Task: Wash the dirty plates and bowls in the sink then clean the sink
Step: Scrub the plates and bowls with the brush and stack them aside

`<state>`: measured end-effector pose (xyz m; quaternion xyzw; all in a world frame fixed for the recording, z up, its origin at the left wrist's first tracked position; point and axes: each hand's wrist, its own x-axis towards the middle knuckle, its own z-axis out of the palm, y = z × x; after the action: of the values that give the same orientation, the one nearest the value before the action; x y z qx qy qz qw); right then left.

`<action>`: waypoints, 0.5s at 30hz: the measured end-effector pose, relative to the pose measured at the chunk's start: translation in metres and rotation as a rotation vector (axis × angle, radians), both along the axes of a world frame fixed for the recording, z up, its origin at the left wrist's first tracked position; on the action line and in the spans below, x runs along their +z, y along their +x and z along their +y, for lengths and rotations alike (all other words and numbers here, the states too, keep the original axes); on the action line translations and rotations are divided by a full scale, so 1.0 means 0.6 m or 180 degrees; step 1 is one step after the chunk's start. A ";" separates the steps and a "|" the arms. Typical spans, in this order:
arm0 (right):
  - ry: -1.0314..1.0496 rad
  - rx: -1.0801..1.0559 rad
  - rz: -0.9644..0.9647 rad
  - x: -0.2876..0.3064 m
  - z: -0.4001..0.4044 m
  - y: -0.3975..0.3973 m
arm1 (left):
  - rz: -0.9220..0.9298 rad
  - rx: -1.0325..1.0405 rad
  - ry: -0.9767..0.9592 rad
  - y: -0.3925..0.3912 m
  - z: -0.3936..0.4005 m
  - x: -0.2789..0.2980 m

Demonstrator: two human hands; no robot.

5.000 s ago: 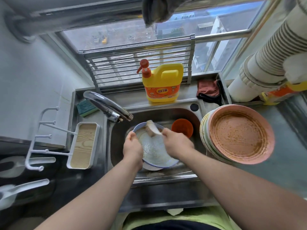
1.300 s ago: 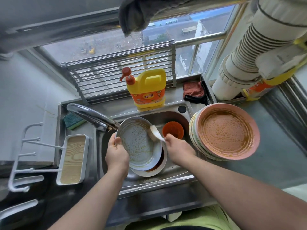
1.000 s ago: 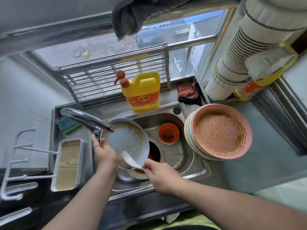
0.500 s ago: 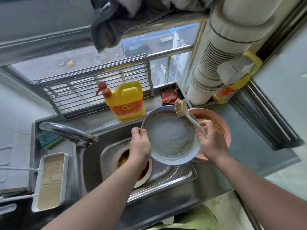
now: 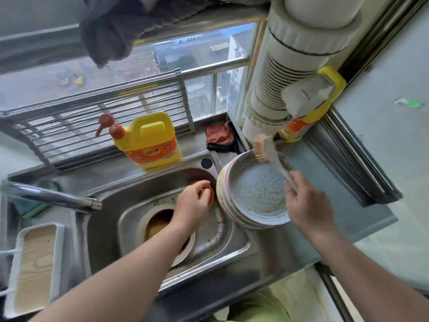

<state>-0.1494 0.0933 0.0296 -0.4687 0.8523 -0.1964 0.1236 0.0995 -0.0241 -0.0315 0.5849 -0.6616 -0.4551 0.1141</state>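
A soapy blue-rimmed plate (image 5: 257, 194) lies on top of the plate stack (image 5: 224, 201) on the counter right of the steel sink (image 5: 216, 240). My right hand (image 5: 306, 203) grips a wooden dish brush (image 5: 264, 149) over that plate's far rim. My left hand (image 5: 193, 202) hovers inside the sink with loosely curled fingers, holding nothing, just in front of an orange bowl (image 5: 210, 194). A dirty white bowl with brown sauce (image 5: 160, 225) sits on the sink floor, partly hidden by my left forearm.
The faucet (image 5: 53, 197) reaches over the sink's left side. A yellow detergent jug (image 5: 151, 140) and a red cloth (image 5: 219, 135) stand behind the sink. A green sponge (image 5: 32, 205) and a white tray (image 5: 34, 266) lie left. A white pipe (image 5: 278, 84) rises at the right.
The soapy plate went from my hands onto the stack on the counter. My left hand let go of it and moved back over the sink. The brush stayed in my right hand.
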 end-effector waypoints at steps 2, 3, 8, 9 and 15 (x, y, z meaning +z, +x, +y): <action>-0.0148 0.0737 -0.0188 0.007 -0.012 0.080 | -0.0346 0.0458 0.0267 0.074 0.000 -0.038; 0.0060 0.1111 -0.0358 -0.002 -0.021 0.124 | -0.0556 0.0746 0.0470 0.116 0.005 -0.059; 0.2048 0.2296 -0.0690 -0.129 -0.090 0.279 | -0.0966 0.2005 0.1712 0.298 0.051 -0.176; 0.2318 0.2389 -0.0659 -0.162 -0.105 0.295 | -0.0879 0.2171 0.1874 0.325 0.058 -0.207; 0.2883 0.2190 -0.0862 -0.328 -0.154 0.308 | -0.0389 0.2553 0.2006 0.336 0.054 -0.268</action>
<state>0.0352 0.0010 -0.1670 -0.5896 0.6267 0.1809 0.4762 0.3013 0.0080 -0.1923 0.8242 -0.2214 -0.5178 0.0590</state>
